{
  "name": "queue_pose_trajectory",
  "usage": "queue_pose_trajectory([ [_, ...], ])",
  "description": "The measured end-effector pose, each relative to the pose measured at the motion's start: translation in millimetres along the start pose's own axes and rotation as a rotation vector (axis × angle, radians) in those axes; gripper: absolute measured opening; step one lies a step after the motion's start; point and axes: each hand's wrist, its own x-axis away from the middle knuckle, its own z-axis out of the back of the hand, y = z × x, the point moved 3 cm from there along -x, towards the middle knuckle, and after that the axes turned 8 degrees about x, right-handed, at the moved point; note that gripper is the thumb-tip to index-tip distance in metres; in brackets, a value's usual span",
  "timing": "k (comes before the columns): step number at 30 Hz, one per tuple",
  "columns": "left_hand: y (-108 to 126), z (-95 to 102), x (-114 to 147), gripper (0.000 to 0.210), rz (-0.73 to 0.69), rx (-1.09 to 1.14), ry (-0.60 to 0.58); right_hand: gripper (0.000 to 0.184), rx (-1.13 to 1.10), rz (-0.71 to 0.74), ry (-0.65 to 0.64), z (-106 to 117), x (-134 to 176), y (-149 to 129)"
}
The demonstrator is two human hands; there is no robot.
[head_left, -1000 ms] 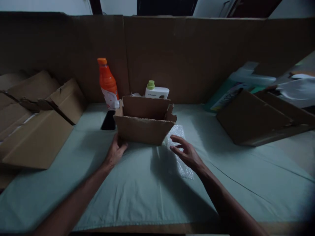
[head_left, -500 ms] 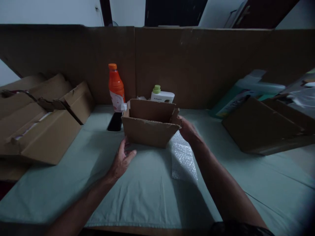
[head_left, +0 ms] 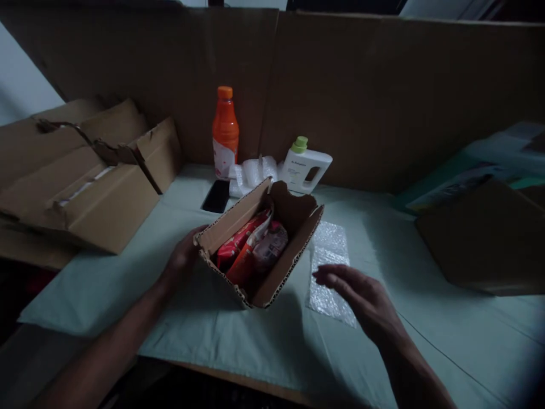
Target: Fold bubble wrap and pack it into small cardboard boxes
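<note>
An open-topped cardboard box (head_left: 293,258) is in the middle, turned at an angle with its opening tipped towards me. Inside lie red and orange packets (head_left: 242,241) and a clear-wrapped pack (head_left: 271,247). My left hand (head_left: 184,255) grips the box at its left side, the fingertips hidden behind the cardboard. To the right of the box, my right hand (head_left: 355,292) is open and empty, its fingers stretched out over a flat sheet of bubble wrap (head_left: 330,307) on the green cloth.
Behind the box stand an orange bottle (head_left: 225,133), a crumpled bubble wrap bundle (head_left: 255,170), a white jug with a green cap (head_left: 300,170) and a black phone (head_left: 216,196). Cardboard boxes (head_left: 114,210) fill the left; another box (head_left: 489,244) and a teal bottle (head_left: 451,176) are right.
The box has turned and tipped towards me, so its packets now show. My right hand has let go of it and come nearer; my left has taken hold. The view has tilted down.
</note>
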Motion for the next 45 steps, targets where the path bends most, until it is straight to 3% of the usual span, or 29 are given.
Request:
queue_pose_trajectory([
  [2, -3.3, 7.6, 34.4, 0.055, 0.024, -0.056, 0.065, 0.041, -0.084, 0.010, 0.134, 2.5, -27.6, 6.0],
  [4, -9.9, 9.6, 73.9, 0.056, 0.025, -0.138, 0.157, 0.053, -0.153, 0.067, 0.167, -3.4, -59.0, 6.4],
  [7, -22.5, -6.3, 117.6, 0.058, 0.062, -0.179, 0.015, 0.057, -0.190, 0.162, 0.068, -21.8, -97.3, 1.1],
  [9, -25.5, -21.3, 126.0, 0.062, 0.038, -0.169, -0.121, 0.051, -0.179, 0.168, -0.025, -32.2, -107.8, 0.1],
  [13, -17.4, -38.8, 94.4, 0.077, -0.125, -0.215, -0.194, 0.042, -0.097, 0.113, 0.027, -33.0, -87.0, 12.2],
  [16, -13.2, -42.2, 46.6, 0.077, -0.203, -0.271, -0.172, 0.044, -0.037, 0.090, 0.123, -31.5, -53.8, 23.1],
  [19, -16.6, -46.2, -4.6, 0.069, -0.162, -0.262, -0.146, 0.050, -0.046, 0.110, 0.176, -38.0, -31.8, 24.3],
  [22, -18.5, -56.5, -46.0, 0.069, -0.160, -0.206, -0.160, 0.050, -0.076, 0.115, 0.210, -44.7, -35.4, 20.0],
  [25, -17.8, -70.4, -71.6, 0.069, -0.179, -0.172, -0.158, 0.049, -0.126, 0.089, 0.268, -42.3, -59.2, 17.5],
  [30, -22.1, -82.8, -75.4, 0.067, -0.174, -0.187, -0.157, 0.054, -0.212, 0.058, 0.282, -19.7, -77.5, 26.5],
  [35, -40.3, -61.0, -52.4, 0.072, -0.131, -0.210, -0.256, 0.046, 0.013, -0.062, 0.306, 5.9, -26.0, 46.5],
  [38, -43.5, -52.9, -48.8, 0.074, -0.165, -0.280, -0.210, 0.043, 0.081, -0.061, 0.293, 8.4, -12.2, 49.3],
  [41, -37.2, -62.8, -53.4, 0.067, -0.219, -0.342, -0.172, 0.051, 0.011, 0.026, 0.299, -1.1, -33.1, 41.7],
  [45, -30.0, -80.2, -66.3, 0.059, -0.230, -0.395, -0.086, 0.049, -0.066, 0.131, 0.244, -21.5, -85.1, 27.8],
])
